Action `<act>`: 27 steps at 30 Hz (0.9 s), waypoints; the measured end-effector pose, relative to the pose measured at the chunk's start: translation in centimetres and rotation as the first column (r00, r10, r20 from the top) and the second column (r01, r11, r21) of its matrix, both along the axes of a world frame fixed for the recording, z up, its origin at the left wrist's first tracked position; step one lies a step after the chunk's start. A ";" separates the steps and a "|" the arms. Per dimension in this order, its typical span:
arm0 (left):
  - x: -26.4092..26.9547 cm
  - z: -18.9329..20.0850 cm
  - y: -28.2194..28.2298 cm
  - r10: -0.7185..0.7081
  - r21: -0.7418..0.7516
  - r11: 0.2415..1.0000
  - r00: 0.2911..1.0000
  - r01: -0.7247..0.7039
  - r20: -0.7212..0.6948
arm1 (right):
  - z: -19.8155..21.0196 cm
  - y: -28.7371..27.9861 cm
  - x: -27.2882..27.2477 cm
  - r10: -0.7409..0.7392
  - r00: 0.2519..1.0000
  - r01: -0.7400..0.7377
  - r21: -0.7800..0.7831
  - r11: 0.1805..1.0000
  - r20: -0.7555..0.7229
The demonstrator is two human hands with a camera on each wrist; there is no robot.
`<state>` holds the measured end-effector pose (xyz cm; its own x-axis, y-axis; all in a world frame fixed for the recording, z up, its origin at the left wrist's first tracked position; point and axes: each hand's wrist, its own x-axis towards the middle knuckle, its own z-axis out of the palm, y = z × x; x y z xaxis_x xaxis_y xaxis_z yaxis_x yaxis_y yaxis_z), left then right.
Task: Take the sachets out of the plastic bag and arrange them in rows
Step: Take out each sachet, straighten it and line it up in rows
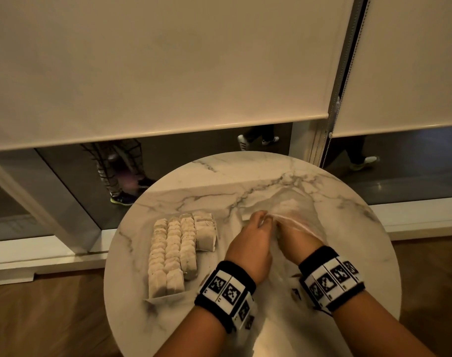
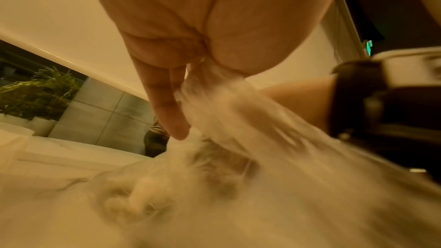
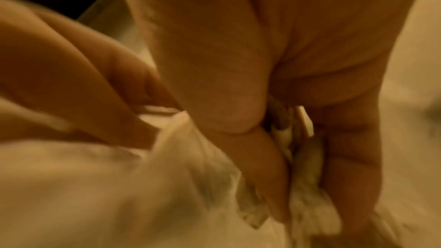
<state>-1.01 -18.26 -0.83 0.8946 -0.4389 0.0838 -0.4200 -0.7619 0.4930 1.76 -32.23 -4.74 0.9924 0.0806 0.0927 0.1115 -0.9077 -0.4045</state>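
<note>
The left hand (image 1: 250, 243) pinches the plastic bag (image 1: 294, 210); the right hand (image 1: 294, 235) grips sachets (image 3: 303, 176) inside it. Four sachet rows (image 1: 178, 251) lie near the table's (image 1: 361, 228) left edge.

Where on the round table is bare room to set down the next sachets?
Bare marble table lies beyond the sachet rows, toward the window, and along the near left rim. The right half is crowded: plastic bag, left hand, right hand.
</note>
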 end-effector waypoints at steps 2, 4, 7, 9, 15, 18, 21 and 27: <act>1.0 -0.1 0.2 0.003 0.010 1.000 1.000 -0.003 -0.009 | 1.2 -0.1 -1.4 0.048 0.998 -0.049 -0.053 0.997 -0.030; 2.1 -0.5 0.3 -0.005 0.003 1.000 1.000 0.005 -0.016 | 1.9 -0.3 -2.8 0.106 0.993 -0.108 -0.051 0.993 -0.044; 3.8 -1.7 0.3 -0.023 0.035 0.999 0.999 0.024 -0.034 | 4.2 -0.3 -4.7 0.173 0.985 -0.173 -0.018 0.985 -0.017; 4.7 -2.3 0.4 -0.028 0.062 0.998 0.999 0.031 -0.037 | 6.0 -0.7 -5.7 0.188 0.981 -0.190 0.022 0.982 0.054; 6.2 -2.3 0.7 -0.007 0.038 0.999 0.995 0.010 -0.098 | 9.9 -3.8 -5.1 0.060 0.993 -0.098 0.411 0.906 0.106; 5.8 -1.5 0.5 0.008 -0.081 0.996 0.956 -0.034 -0.295 | 11.1 -5.0 -4.5 -0.023 0.990 -0.074 0.642 0.763 0.141; 4.7 -1.3 -0.3 -0.004 0.046 0.999 0.918 0.024 -0.397 | 12.4 -6.0 -4.3 -0.102 0.976 -0.092 0.788 0.609 0.192; 6.1 -4.6 -3.5 -0.007 0.431 0.887 0.939 0.165 -0.345 | 13.4 -7.4 -4.8 -0.137 0.974 -0.104 0.893 0.438 0.181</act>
<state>5.06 -21.75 -5.43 0.7926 -0.4343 -0.4280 -0.3705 -0.9005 0.2277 -3.07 -39.59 8.66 0.9395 -0.1832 0.2896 0.2847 -0.0530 -0.9571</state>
